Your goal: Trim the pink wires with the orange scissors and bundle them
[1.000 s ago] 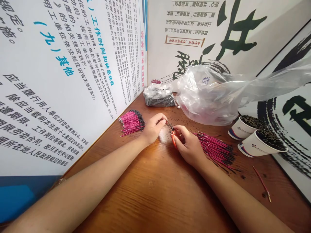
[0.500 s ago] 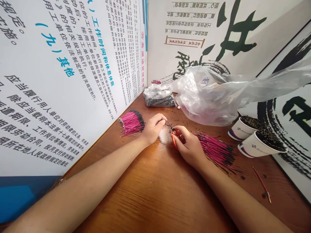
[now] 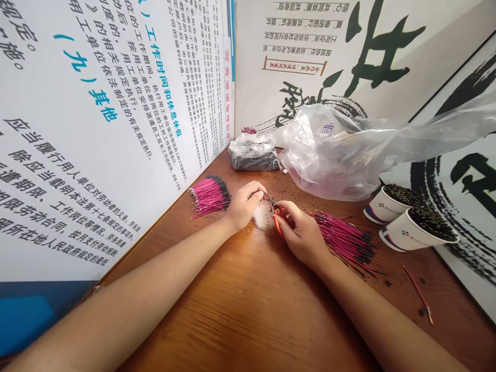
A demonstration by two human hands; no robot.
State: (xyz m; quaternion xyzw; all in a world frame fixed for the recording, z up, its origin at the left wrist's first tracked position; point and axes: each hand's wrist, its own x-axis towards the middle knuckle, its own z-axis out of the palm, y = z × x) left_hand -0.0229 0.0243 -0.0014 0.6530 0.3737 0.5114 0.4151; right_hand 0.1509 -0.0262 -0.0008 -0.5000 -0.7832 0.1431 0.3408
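Observation:
My left hand (image 3: 245,205) is closed in a pinch, thumb against forefinger. Whatever it pinches is too small to make out. In my right hand (image 3: 304,230) is a pair of small pliers (image 3: 277,219) with orange handles and thin dark jaws. The jaw tips meet the left fingertips. Left of my left hand lies a bundle of magenta wires (image 3: 211,196) with black ends. A looser pile of magenta and black wires (image 3: 344,238) lies just right of my right hand.
Two paper cups (image 3: 399,236) filled with small dark pieces lean at the right. A large clear plastic bag (image 3: 329,165) and a smaller bag of black pieces (image 3: 253,161) lie behind. One single wire (image 3: 418,294) lies at the right. Printed panels (image 3: 147,103) enclose the wooden table (image 3: 232,305).
Both hands and the pliers stay almost in place, the pliers' handles shifting only very slightly. The wires and cups have not moved.

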